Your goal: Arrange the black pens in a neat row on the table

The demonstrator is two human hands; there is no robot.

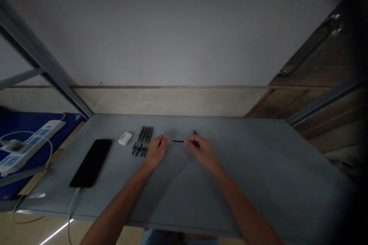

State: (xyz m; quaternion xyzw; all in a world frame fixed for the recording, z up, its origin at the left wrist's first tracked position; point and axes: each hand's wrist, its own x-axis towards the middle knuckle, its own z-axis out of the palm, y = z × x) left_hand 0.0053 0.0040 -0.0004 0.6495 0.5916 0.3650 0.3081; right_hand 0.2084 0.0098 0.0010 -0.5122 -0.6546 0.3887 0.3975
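Observation:
A thin black pen refill (178, 141) stretches level between my two hands, a little above the grey table. My right hand (203, 152) pinches its right end between thumb and fingertips. At the refill's pale, yellowish left tip, the fingers of my left hand (156, 149) are closed in a pinch; what lies between them is too small to make out. Just beyond the right hand a dark pen part (195, 132) shows, its lower portion hidden by that hand. Several black clear-barrelled pens (143, 141) lie side by side to the left of my left hand.
A white earbud case (125, 138) and a black phone (91, 162) with a charging cable (71, 208) rest on the table (258, 168) at left. A white power strip (31, 147) lies on a blue surface further left. Metal posts flank the table; a wall stands behind.

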